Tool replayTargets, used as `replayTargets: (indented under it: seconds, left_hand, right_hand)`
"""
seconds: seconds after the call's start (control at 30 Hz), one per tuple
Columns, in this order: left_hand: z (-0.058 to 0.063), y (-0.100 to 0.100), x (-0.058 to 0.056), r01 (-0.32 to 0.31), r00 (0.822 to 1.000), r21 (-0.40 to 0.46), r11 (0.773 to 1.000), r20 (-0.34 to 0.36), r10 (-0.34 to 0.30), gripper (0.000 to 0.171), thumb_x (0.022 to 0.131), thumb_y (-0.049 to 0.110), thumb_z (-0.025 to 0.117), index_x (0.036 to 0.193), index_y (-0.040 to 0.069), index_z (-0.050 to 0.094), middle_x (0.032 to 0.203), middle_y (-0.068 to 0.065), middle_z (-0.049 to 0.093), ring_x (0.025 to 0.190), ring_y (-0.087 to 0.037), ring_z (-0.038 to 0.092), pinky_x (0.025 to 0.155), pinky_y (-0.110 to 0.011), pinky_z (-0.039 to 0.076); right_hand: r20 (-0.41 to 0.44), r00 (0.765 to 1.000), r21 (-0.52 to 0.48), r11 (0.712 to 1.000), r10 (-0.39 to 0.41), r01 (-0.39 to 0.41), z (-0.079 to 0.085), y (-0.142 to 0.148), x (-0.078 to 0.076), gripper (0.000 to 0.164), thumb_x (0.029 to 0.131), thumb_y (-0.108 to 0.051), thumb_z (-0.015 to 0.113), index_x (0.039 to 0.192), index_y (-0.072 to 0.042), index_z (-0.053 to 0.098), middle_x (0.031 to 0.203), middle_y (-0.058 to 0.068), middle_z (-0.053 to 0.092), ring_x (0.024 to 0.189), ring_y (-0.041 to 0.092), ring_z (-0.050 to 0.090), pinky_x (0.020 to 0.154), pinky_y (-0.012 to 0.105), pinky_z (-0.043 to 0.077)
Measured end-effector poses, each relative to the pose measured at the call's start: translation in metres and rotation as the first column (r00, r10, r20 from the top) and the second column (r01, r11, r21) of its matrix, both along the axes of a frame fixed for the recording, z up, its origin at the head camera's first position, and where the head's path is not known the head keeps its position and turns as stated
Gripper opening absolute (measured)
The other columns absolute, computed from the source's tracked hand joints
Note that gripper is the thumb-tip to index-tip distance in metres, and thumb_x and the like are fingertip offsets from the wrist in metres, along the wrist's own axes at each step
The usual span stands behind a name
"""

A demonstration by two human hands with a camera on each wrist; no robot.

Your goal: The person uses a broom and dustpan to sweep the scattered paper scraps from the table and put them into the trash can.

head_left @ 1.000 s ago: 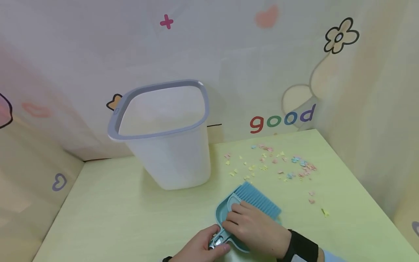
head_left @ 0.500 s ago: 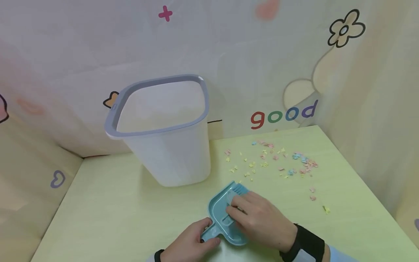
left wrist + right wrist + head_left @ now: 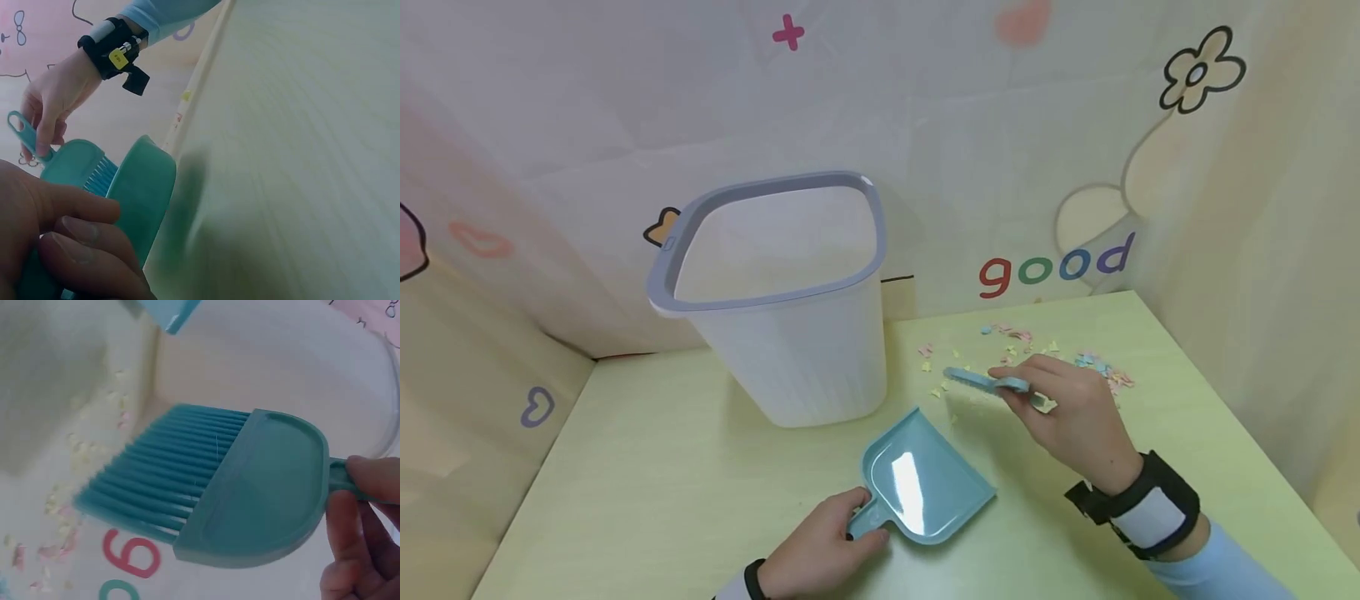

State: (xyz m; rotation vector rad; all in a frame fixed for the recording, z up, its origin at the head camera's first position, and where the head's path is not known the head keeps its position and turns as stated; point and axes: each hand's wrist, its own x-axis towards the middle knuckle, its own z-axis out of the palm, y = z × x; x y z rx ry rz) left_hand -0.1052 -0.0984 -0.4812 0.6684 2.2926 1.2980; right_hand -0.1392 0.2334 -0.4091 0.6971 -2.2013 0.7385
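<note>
Holding the small teal brush by its handle, the right hand keeps it in the air above the near edge of the scattered paper scraps at the far right of the worktop. The right wrist view shows thumb and fingers pinched round the thin handle, with the bristles fanned out free and nothing caught in them.

The matching teal dustpan lies flat on the worktop, nearer the person, its open mouth turned toward the scraps but well apart from them. Its tray looks bare and glossy, with no scraps in it. The left hand curls round the pan's short handle at the near end, fingers wrapped under it, as the left wrist view confirms.

As I judge it, the sweeping itself is not yet begun: brush and pan are each in hand and apart, but the pink, yellow and blue scraps lie loose, spread in a band along the back right of the worktop, with a few strays nearer the right edge. Gathering them into the pan is all to do.

Left of the scraps stands a white bin with a grey rim, upright against the patterned backdrop bearing the word "good"; no scraps can be seen inside it.
</note>
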Motion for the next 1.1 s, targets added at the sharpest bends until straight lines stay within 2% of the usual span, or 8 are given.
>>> replayTargets:
  seconds: [0.03,0.1,0.3,0.5,0.73,0.83,0.93,1.1]
  left_hand:
    - [-0.002,0.0,0.0,-0.001,1.0,-0.001,1.0,0.002,0.001,0.017,0.097,0.023,0.067,0.091,0.012,0.057,0.07,0.009,0.036,0.062,0.0,0.039,0.061,-0.017,0.034]
    - [-0.004,0.0,-0.001,-0.003,1.0,0.0,1.0,0.013,0.003,0.017,0.097,0.024,0.068,0.093,0.012,0.058,0.07,0.009,0.037,0.063,0.0,0.04,0.062,-0.017,0.034]
    - [-0.009,0.001,-0.004,-0.012,1.0,-0.01,1.0,0.028,0.012,0.019,0.097,0.026,0.068,0.092,0.012,0.057,0.07,0.008,0.037,0.062,-0.001,0.04,0.061,-0.018,0.034]
    - [-0.01,0.0,-0.008,-0.031,0.999,-0.067,0.997,-0.03,0.029,0.019,0.097,0.028,0.068,0.089,0.015,0.057,0.068,0.011,0.036,0.06,-0.001,0.039,0.059,-0.018,0.033]
    - [-0.009,-0.002,-0.006,-0.095,0.988,-0.191,0.977,-0.138,0.069,0.029,0.099,0.041,0.065,0.109,0.015,0.058,0.062,0.012,0.034,0.053,-0.002,0.037,0.051,-0.021,0.03]
    - [-0.008,-0.002,-0.003,-0.126,0.978,-0.226,0.966,-0.194,0.082,0.032,0.1,0.044,0.063,0.11,0.015,0.057,0.06,0.012,0.034,0.052,-0.002,0.037,0.051,-0.022,0.03]
    - [-0.005,0.0,-0.001,-0.151,0.965,-0.247,0.957,-0.245,0.089,0.03,0.1,0.043,0.062,0.109,0.015,0.057,0.06,0.011,0.035,0.052,-0.003,0.039,0.05,-0.023,0.031]
    - [-0.001,0.002,0.003,-0.175,0.954,-0.297,0.939,-0.287,0.087,0.027,0.1,0.041,0.061,0.105,0.015,0.055,0.06,0.009,0.04,0.053,-0.006,0.043,0.049,-0.024,0.034]
  right_hand:
    - [0.009,1.0,0.009,1.0,-0.02,0.02,-0.004,0.001,-0.003,0.036,0.072,0.004,0.089,0.103,-0.013,0.081,0.085,-0.002,0.075,0.067,0.008,0.066,0.061,0.021,0.053]
    - [0.029,0.999,0.036,0.998,-0.046,0.045,-0.012,0.001,-0.007,0.043,0.068,0.008,0.09,0.104,-0.013,0.082,0.089,-0.001,0.077,0.072,0.011,0.069,0.064,0.024,0.056]
    - [0.074,0.997,0.122,0.992,-0.027,0.018,-0.03,-0.004,-0.01,0.045,0.065,0.011,0.09,0.102,-0.012,0.083,0.093,0.002,0.079,0.08,0.016,0.074,0.07,0.036,0.061]
    - [0.101,0.994,0.156,0.987,0.027,-0.043,-0.023,-0.005,-0.004,0.04,0.067,0.008,0.09,0.1,-0.014,0.083,0.089,-0.004,0.077,0.079,0.011,0.072,0.069,0.032,0.06]
    - [0.102,0.991,0.129,0.986,0.091,-0.104,-0.004,-0.001,0.004,0.033,0.07,0.002,0.09,0.097,-0.015,0.08,0.087,-0.008,0.077,0.074,0.005,0.067,0.065,0.021,0.052]
    - [0.048,0.998,0.065,0.997,0.039,-0.042,0.001,0.001,0.003,0.026,0.071,0.0,0.088,0.09,-0.013,0.077,0.086,-0.004,0.079,0.067,0.004,0.067,0.06,0.018,0.048]
    - [0.003,0.998,0.013,0.998,-0.065,0.065,0.004,0.003,0.001,0.017,0.073,-0.002,0.086,0.082,-0.011,0.074,0.079,0.001,0.078,0.058,0.006,0.064,0.054,0.018,0.043]
    - [-0.042,0.979,0.037,0.979,-0.199,0.2,-0.002,0.003,-0.002,0.014,0.073,-0.003,0.084,0.078,-0.006,0.072,0.069,0.003,0.073,0.055,0.012,0.065,0.052,0.025,0.049]
